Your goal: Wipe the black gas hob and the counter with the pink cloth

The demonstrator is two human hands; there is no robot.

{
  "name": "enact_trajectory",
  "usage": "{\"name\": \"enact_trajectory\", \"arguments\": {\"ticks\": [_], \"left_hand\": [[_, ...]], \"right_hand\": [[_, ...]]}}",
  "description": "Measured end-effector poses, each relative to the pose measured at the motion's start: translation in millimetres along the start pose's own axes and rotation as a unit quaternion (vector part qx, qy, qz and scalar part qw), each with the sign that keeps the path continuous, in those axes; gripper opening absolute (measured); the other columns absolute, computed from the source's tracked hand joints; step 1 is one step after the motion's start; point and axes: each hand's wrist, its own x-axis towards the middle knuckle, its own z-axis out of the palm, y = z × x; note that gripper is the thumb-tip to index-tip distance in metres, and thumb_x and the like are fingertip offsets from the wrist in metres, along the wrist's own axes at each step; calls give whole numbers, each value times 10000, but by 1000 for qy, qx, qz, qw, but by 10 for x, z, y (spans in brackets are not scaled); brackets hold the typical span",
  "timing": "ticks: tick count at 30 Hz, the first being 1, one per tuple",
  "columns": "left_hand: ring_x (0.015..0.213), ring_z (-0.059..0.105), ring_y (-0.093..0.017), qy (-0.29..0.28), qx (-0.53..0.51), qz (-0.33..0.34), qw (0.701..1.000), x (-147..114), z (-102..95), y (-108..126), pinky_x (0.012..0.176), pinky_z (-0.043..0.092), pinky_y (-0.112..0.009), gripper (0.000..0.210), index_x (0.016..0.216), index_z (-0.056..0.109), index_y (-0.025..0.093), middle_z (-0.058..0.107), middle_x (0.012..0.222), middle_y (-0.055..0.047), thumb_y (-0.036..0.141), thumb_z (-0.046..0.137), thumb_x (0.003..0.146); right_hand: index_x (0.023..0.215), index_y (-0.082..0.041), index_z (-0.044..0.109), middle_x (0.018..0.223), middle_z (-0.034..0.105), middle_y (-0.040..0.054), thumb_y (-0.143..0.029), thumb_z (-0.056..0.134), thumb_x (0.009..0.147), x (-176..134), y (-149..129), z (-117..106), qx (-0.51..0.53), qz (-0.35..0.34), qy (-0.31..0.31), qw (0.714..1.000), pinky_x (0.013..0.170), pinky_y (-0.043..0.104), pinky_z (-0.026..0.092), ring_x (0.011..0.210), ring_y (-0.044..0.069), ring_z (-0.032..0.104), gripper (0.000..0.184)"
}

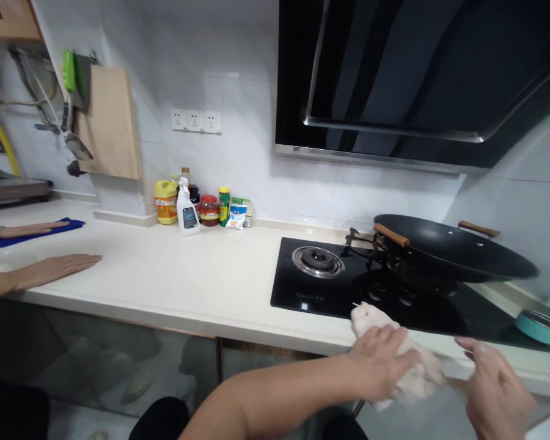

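My left hand (pixel 384 362) is closed over a crumpled whitish cloth (pixel 415 382) in front of the hob's front edge, with part of the cloth hanging below the counter edge. To its right, my right hand (pixel 497 388) is apart from the cloth, fingers partly extended, holding nothing that I can see; it is slightly blurred. Behind both hands lies the black glass hob (pixel 321 299), its left burner (pixel 318 261) bare. A large black wok (pixel 449 244) with wooden handles rests tilted over the right burner, and a pan support (pixel 362 241) stands beside it.
Another person's hand (pixel 68 266) lies flat on the white counter (pixel 187 269) at left; their other hand (pixel 32 230) presses a blue cloth (pixel 73 225). A spray bottle (pixel 187 211) and several condiment containers stand by the wall. A range hood (pixel 371 79) overhangs the hob. A turquoise object (pixel 538 330) sits at right.
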Motion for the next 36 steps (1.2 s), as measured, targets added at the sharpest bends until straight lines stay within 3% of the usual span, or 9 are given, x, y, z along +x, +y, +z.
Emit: {"name": "enact_trajectory", "arguments": {"ticks": [4, 7, 10, 13, 16, 19, 22, 28, 36], "left_hand": [[1482, 264, -475, -15, 74, -43, 996, 616, 350, 177, 1127, 211, -604, 591, 1445, 521, 334, 367, 1585, -123, 478, 643, 885], [1359, 419, -491, -40, 111, -74, 990, 962, 555, 187, 1043, 235, -647, 520, 1375, 605, 344, 539, 1440, -148, 433, 634, 864], [1232, 513, -460, -7, 104, -55, 993, 1023, 601, 137, 964, 301, -615, 573, 1371, 611, 269, 617, 1317, -169, 476, 642, 838], [1136, 560, -400, 46, 118, -30, 992, 873, 524, 107, 917, 340, -554, 550, 1348, 611, 203, 645, 1244, -168, 483, 617, 874], [1031, 596, -329, 72, 130, -12, 989, 701, 417, 105, 861, 361, -493, 369, 1287, 646, 207, 670, 1150, -146, 343, 495, 979], [960, 599, -291, 92, 126, 0, 988, 574, 337, 93, 821, 379, -446, 365, 1274, 652, 178, 671, 1076, -144, 296, 416, 1022], [927, 595, -276, 103, 123, -8, 987, 429, 290, 40, 810, 388, -420, 361, 1265, 653, 150, 667, 1048, -148, 295, 429, 1022], [893, 573, -270, 157, 144, -33, 976, -55, 239, -188, 805, 385, -421, 390, 1263, 631, 94, 650, 1011, -157, 309, 411, 1024], [919, 563, -269, 195, 167, -97, 962, -904, 13, -540, 817, 394, -416, 275, 1169, 633, 132, 615, 982, -119, 289, 509, 980]], "right_hand": [[909, -225, 697, 1091, 700, 105, -549, 417, 922, -34, -97, -258, -45, -64, -42, 996, 1037, 484, 412, 1080, 329, 628, 429], [949, -230, 706, 1061, 711, 130, -598, 421, 906, -6, 201, -178, -67, -92, -90, 990, 954, 484, 465, 1031, 342, 644, 468], [1089, -213, 698, 1137, 716, 149, -610, 372, 922, -13, 617, 30, -72, -73, -138, 985, 935, 499, 479, 1073, 362, 648, 540], [1149, -174, 685, 1168, 704, 179, -551, 330, 943, -133, 808, 255, -93, -65, -99, 989, 984, 529, 454, 1122, 382, 627, 558], [1115, -134, 699, 1117, 701, 221, -491, 267, 950, -305, 758, 439, -114, -86, 1, 990, 974, 551, 448, 1085, 398, 624, 584], [1088, -133, 701, 1056, 708, 227, -438, 237, 941, -439, 645, 558, -142, -128, 60, 980, 1047, 608, 362, 1020, 390, 638, 574], [1122, -171, 681, 1059, 715, 183, -399, 240, 948, -531, 537, 639, -162, -157, 49, 973, 1117, 634, 253, 1013, 352, 646, 526], [1057, -171, 657, 1055, 714, 157, -440, 215, 982, -752, 221, 895, -132, -226, 22, 965, 1151, 609, 237, 1044, 319, 650, 522], [1067, -163, 637, 1099, 692, 157, -374, 253, 1010, -1243, -402, 1355, -66, -286, -60, 954, 1173, 628, 199, 1132, 307, 614, 441]]}}
